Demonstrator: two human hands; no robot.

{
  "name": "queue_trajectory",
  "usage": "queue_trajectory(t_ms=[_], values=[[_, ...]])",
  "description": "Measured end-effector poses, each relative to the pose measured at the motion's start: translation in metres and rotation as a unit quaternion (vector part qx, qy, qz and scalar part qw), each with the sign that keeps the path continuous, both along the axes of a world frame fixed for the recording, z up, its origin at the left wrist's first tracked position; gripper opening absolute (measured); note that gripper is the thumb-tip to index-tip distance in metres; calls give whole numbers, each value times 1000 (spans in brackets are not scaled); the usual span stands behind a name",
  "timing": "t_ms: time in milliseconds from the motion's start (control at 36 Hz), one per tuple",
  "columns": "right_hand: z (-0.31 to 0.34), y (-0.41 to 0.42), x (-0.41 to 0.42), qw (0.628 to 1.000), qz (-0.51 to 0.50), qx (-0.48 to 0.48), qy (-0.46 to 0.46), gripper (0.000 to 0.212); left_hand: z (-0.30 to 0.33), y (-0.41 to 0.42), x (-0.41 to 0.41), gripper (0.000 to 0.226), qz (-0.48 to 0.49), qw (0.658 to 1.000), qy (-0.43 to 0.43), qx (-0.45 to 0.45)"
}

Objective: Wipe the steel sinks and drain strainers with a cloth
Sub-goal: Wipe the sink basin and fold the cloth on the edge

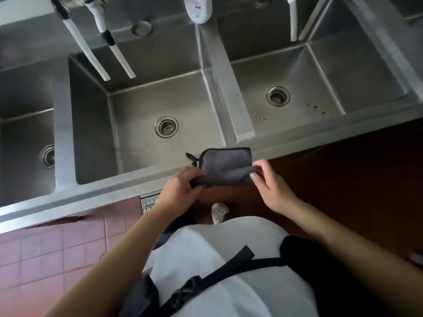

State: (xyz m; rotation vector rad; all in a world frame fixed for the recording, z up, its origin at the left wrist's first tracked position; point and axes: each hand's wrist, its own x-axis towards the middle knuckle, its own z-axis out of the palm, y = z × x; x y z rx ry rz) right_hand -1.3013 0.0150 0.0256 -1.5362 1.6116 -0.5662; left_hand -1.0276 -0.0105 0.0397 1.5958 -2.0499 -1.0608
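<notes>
A folded dark grey cloth [225, 164] is stretched between both hands over the front rim of the steel sink unit [128, 186]. My left hand [180, 191] grips its left end, and my right hand [272, 186] pinches its right corner. The middle sink [187, 106] has a round drain strainer [166, 126]. In the right sink [309, 88], dark specks lie near the front around its strainer [277, 96]. The left sink [25, 133] shows part of a strainer [48, 156] at its edge.
White faucet hoses [100, 49] hang over the middle sink, and two more [293, 21] over the right one. A white bottle [198, 9] stands on the divider at the back. Reddish floor tiles [57, 252] and a floor drain grate [150, 202] lie below the rim.
</notes>
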Motion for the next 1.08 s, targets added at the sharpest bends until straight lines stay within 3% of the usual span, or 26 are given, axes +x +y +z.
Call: queue_trajectory(t_ms=[167,306,361,444,500,556,639,694,778,972,1083], values=[[-6,-20,11,994,-102,-34,3,16,1,-26,-11,23,80,994,44,64],[-3,-46,18,983,-156,-83,48,19,2,-68,-27,29,144,988,10,62],[-1,-57,20,981,-140,-74,116,24,-1,-77,-34,41,139,987,-44,71],[4,-65,23,973,-122,-27,196,45,-3,-69,-44,56,63,983,-173,-20],[7,-61,28,969,-90,-99,208,52,-7,-52,-50,67,-15,979,-189,-71],[4,-51,33,960,5,-156,232,64,-20,-33,-53,84,-93,968,-222,-75],[-17,-34,27,927,187,-46,321,93,-41,-19,-47,101,-136,944,-298,-38],[-32,-29,18,902,226,-13,369,102,-51,-20,-45,103,-139,938,-314,-37],[-40,-37,19,905,212,-34,368,96,-58,-24,-49,99,-120,943,-309,-41],[-31,-61,25,913,208,6,351,70,-54,-36,-52,81,-115,941,-317,-33],[-9,-80,27,925,204,37,319,54,-43,-48,-46,76,-116,953,-279,-21]])
